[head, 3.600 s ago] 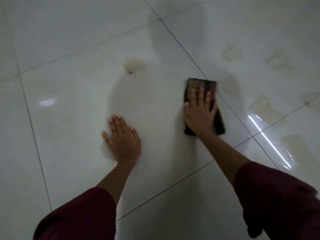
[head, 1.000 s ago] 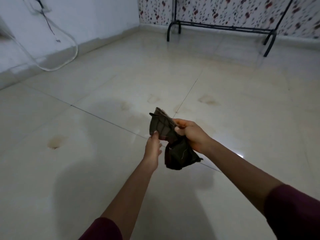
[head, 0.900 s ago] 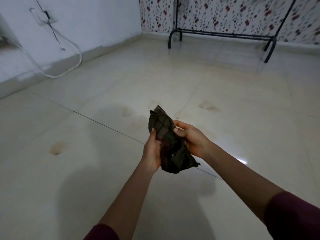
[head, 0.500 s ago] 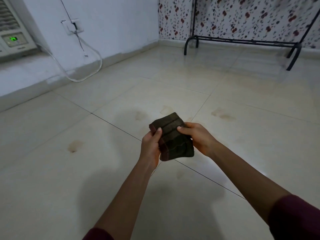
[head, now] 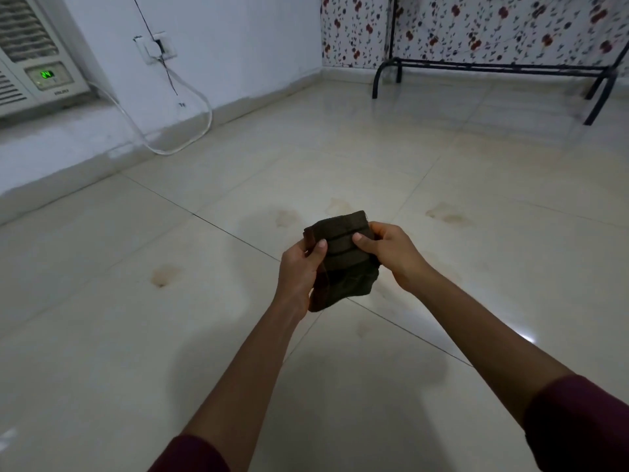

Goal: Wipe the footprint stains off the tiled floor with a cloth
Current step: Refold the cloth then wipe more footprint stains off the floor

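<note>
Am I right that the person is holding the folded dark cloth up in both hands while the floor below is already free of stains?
Not quite: both the left hand and right hand do hold the cloth up, but the head view shows brown stains on the tiled floor.

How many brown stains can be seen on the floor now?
5 at least: one far left, two just beyond the cloth, one right of it, one faint below it. The cloth and hands may hide more.

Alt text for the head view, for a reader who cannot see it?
Both hands, left hand and right hand, hold a folded dark cloth above a pale tiled floor marked with brownish stains.
</note>
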